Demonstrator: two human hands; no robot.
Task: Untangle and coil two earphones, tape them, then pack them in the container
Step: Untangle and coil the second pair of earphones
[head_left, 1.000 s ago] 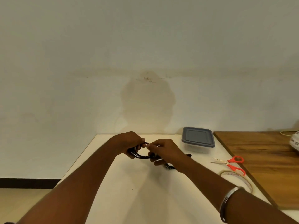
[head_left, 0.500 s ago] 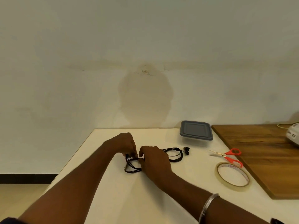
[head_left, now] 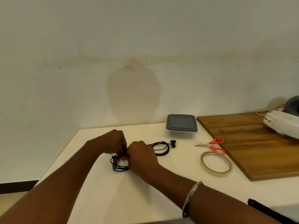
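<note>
Printed on the tape roll (head_left: 216, 164): reddish lettering along the inner rim, too small to make out. Marked on the white device (head_left: 282, 125) at 2 o'clock: something like "33" in dark characters, the rest unreadable.

Near coil of black earphone (head_left: 119, 164): thin glossy cable gathered into several loose loops, lying on the white table (head_left: 100, 199) at centre, directly under both hands. Second black earphone (head_left: 162, 147): looped into a rough oval at 3 o'clock of the hands, touching the table, its two earbuds sticking out toward 2 o'clock, a pale band across the top of the loop.

Left hand (head_left: 113, 142): fingers curled down, pinching the near coil at its top edge. Right hand (head_left: 141, 156): closed over the same coil from the 3 o'clock side, fingertips meeting the left hand's; a metal bangle (head_left: 191, 198) on that forearm.

Container (head_left: 181, 125) with grey lid: closed, at 1 o'clock of the hands, near the wall. Orange-handled scissors (head_left: 211, 144): flat on the table between container and tape roll, just beside the wooden board (head_left: 252, 143).
</note>
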